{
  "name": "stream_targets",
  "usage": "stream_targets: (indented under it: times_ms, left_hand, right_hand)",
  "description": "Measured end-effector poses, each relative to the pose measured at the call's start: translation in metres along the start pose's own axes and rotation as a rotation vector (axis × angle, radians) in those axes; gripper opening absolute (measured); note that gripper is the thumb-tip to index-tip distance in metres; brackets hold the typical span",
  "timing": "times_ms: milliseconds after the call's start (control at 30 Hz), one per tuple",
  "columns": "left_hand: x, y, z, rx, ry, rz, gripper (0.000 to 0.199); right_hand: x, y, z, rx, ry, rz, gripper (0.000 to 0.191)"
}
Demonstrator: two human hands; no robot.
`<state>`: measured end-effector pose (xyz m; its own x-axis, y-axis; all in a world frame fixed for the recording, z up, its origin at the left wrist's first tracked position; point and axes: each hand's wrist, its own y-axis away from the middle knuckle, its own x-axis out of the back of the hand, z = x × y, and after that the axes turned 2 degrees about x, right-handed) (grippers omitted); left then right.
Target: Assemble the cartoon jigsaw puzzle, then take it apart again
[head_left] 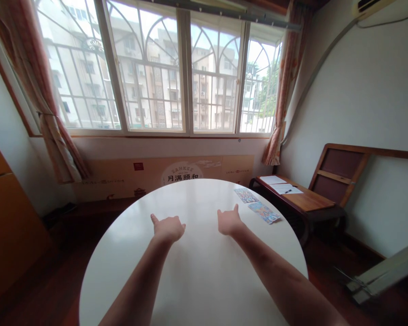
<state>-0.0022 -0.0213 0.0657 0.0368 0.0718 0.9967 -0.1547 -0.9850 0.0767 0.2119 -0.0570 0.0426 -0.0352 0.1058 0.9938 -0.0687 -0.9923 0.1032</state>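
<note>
Both of my arms reach forward over a round white table (197, 280). My left hand (169, 227) is left of the middle, back upward, with the little finger and thumb spread apart. Its middle fingers look folded or hidden from this angle. A similar pose shows in my right hand (228, 222), right of the middle, its thumb and little finger pointing away from me. Neither hand appears to hold anything. Beyond the right hand lie two flat, colourful printed sheets, a patterned one (246, 195) and a bluish one (264, 212), both apart from the hand.
A low wooden table (309, 199) at the right bears white papers (286, 189) and a pen. A wooden panel frame (340, 172) leans behind it. Along the wall under the barred windows stands a printed cardboard box (234, 168). Curtains (51, 104) hang at both sides.
</note>
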Motion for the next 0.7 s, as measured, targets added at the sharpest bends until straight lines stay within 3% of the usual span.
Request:
stream_targets:
  times_ms: [233,433,700]
  left_hand:
    - [0.0,0.004,0.003,-0.016,-0.015,0.01,0.04]
    - [-0.006,0.006,0.015,-0.047,-0.095,0.081,0.042]
    - [-0.018,-0.004,0.023,-0.198,-0.204,0.137,0.043]
  right_hand:
    - [-0.009,-0.014,-0.025,0.072,0.222,-0.096,0.084]
    - [-0.024,-0.027,-0.042,0.053,0.343,-0.2,0.118]
    - [-0.028,-0.035,-0.043,0.063,0.301,-0.183,0.119]
